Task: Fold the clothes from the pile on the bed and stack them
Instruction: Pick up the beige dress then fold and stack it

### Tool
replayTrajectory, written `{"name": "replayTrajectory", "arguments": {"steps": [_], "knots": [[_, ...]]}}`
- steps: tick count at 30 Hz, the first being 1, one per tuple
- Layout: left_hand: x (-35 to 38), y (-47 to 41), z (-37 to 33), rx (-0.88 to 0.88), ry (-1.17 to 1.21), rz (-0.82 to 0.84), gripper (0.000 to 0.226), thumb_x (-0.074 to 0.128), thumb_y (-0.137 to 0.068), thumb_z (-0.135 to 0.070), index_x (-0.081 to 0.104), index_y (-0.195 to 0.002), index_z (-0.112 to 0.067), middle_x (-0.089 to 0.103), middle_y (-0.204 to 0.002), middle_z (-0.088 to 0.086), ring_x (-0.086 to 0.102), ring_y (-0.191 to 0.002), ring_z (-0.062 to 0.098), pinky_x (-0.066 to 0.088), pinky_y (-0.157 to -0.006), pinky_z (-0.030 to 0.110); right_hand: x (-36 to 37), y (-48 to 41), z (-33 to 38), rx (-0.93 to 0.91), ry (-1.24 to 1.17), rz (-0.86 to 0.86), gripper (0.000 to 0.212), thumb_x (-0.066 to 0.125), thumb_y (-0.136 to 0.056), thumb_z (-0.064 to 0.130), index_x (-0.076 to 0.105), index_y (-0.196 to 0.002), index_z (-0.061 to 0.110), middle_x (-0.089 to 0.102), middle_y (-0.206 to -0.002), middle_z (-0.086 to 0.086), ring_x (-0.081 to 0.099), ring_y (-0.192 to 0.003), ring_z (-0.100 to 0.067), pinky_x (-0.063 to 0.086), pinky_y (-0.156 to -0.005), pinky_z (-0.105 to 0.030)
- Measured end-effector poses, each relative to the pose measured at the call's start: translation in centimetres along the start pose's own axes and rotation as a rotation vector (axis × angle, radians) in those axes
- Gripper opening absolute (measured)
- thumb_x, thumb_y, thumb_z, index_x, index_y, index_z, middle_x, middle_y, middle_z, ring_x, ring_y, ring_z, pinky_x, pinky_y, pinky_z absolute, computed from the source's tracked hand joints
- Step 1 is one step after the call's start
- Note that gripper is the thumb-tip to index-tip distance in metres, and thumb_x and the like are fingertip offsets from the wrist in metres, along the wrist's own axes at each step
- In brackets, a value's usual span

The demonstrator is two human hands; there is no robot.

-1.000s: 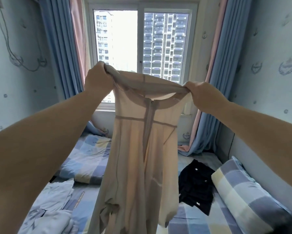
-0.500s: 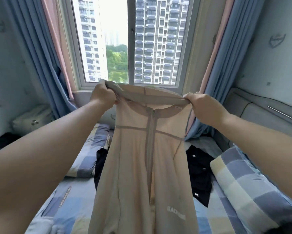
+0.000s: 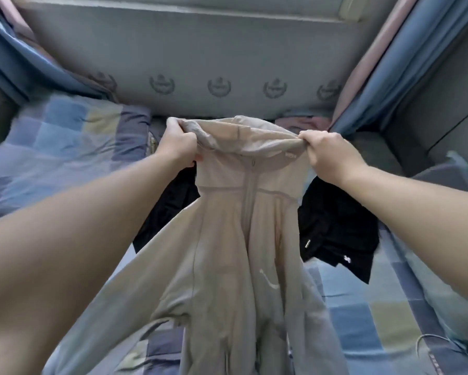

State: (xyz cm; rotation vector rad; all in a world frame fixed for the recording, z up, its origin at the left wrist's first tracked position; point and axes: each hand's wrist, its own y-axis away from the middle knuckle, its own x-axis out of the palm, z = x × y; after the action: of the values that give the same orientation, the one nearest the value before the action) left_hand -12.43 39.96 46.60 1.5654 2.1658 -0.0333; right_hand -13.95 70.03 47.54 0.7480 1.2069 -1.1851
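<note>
Bed (image 3: 362, 307), blue checked cover: black clothing (image 3: 335, 234) crumpled on it near wall, checked pillow (image 3: 59, 142) at left.
Beige zip jacket (image 3: 235, 253) held up over bed, zip facing camera, body hanging below both grips, black clothing showing either side of it.
Left hand (image 3: 177, 147) grip: fingers curled tight round bunched top edge, left end.
Right hand (image 3: 328, 155) grip: same, right end.
Fabric taut between hands.
</note>
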Motion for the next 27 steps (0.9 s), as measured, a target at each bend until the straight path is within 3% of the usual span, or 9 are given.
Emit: {"name": "replayTrajectory", "arguments": {"steps": [2, 4, 6, 8, 11, 15, 21, 24, 27], "knots": [[2.2, -2.6, 2.6, -0.053, 0.067, 0.039, 0.047, 0.036, -0.092, -0.006, 0.035, -0.135, -0.024, 0.06, -0.116, 0.007, 0.066, -0.078, 0.026, 0.055, -0.071, 0.036, 4.8, -2.2, 0.0, 0.059, -0.122, 0.05, 0.034, 0.043, -0.101, 0.01, 0.061, -0.129, 0.015, 0.059, -0.136, -0.015, 0.052, -0.127, -0.037, 0.045, -0.1, -0.043], [4.3, -4.4, 5.2, -0.086, 0.091, 0.093, 0.075, 0.041, -0.096, -0.006, 0.009, -0.158, -0.031, 0.055, -0.109, -0.008, 0.065, -0.078, 0.022, 0.054, -0.081, 0.038, 9.3, -3.4, 0.3, 0.109, -0.23, 0.145, 0.05, 0.047, -0.102, 0.009, 0.041, -0.152, 0.018, 0.024, -0.164, -0.015, 0.024, -0.151, -0.031, 0.026, -0.118, -0.038], [6.4, -5.2, 8.9, -0.108, 0.08, 0.14, 0.086, 0.047, -0.097, -0.007, -0.005, -0.16, -0.035, 0.05, -0.105, -0.013, 0.063, -0.088, 0.021, 0.053, -0.074, 0.033, 14.0, -2.9, 0.3, 0.151, -0.262, 0.252, 0.069, 0.051, -0.102, 0.009, 0.018, -0.16, 0.026, -0.004, -0.169, -0.008, 0.001, -0.156, -0.027, 0.014, -0.124, -0.045], [8.2, -5.0, 13.7, -0.124, 0.02, 0.195, 0.091, 0.055, -0.092, -0.012, 0.001, -0.159, -0.041, 0.056, -0.116, -0.005, 0.061, -0.093, 0.022, 0.049, -0.063, 0.028, 18.2, -0.6, -0.3, 0.176, -0.223, 0.338, 0.075, 0.052, -0.102, 0.015, 0.008, -0.161, 0.032, -0.011, -0.169, -0.001, -0.006, -0.155, -0.026, 0.011, -0.124, -0.052], [10.5, -2.8, 21.1, -0.118, -0.146, 0.301, 0.085, 0.06, -0.086, -0.023, 0.018, -0.158, -0.04, 0.045, -0.15, -0.003, 0.063, -0.116, 0.026, 0.051, -0.07, 0.03, 22.9, 5.1, -2.0, 0.21, -0.211, 0.473, 0.075, 0.052, -0.103, 0.027, 0.003, -0.159, 0.038, -0.011, -0.168, 0.007, -0.007, -0.155, -0.024, 0.011, -0.124, -0.053], [13.1, 5.2, 30.2, -0.215, -0.261, 0.4, 0.066, 0.059, -0.096, -0.019, 0.032, -0.155, -0.027, 0.046, -0.148, 0.001, 0.054, -0.131, 0.024, 0.048, -0.104, 0.043, 27.2, 14.2, -5.1, 0.275, -0.229, 0.606, 0.074, 0.05, -0.103, 0.031, 0.002, -0.16, 0.038, -0.007, -0.168, 0.01, -0.004, -0.155, -0.019, 0.011, -0.125, -0.048], [16.0, 19.4, 41.7, -0.418, -0.552, 0.659, 0.049, 0.06, -0.098, -0.027, 0.047, -0.145, -0.023, 0.051, -0.147, 0.003, 0.052, -0.13, 0.02, 0.042, -0.102, 0.03, 32.4, 29.2, -9.4, 0.281, -0.266, 0.826, 0.072, 0.054, -0.101, 0.03, 0.012, -0.161, 0.028, 0.02, -0.166, 0.004, 0.019, -0.151, -0.019, 0.022, -0.122, -0.039], [17.5, 25.5, 46.8, -0.478, -0.675, 0.74, 0.054, 0.065, -0.093, -0.028, 0.047, -0.143, -0.019, 0.047, -0.148, 0.006, 0.049, -0.132, 0.022, 0.04, -0.106, 0.03, 35.6, 36.0, -10.5, 0.281, -0.274, 0.926, 0.074, 0.058, -0.1, 0.03, 0.015, -0.16, 0.025, 0.029, -0.162, -0.002, 0.028, -0.148, -0.023, 0.027, -0.118, -0.036], [19.1, 29.8, 51.2, -0.395, -0.893, 0.766, 0.073, 0.073, -0.085, -0.04, 0.036, -0.147, -0.029, 0.03, -0.157, 0.004, 0.038, -0.138, 0.03, 0.038, -0.109, 0.04, 39.5, 41.3, -11.4, 0.291, -0.261, 0.932, 0.088, 0.069, -0.09, 0.043, 0.017, -0.159, 0.024, 0.029, -0.161, -0.003, 0.028, -0.147, -0.026, 0.028, -0.119, -0.043]]}}
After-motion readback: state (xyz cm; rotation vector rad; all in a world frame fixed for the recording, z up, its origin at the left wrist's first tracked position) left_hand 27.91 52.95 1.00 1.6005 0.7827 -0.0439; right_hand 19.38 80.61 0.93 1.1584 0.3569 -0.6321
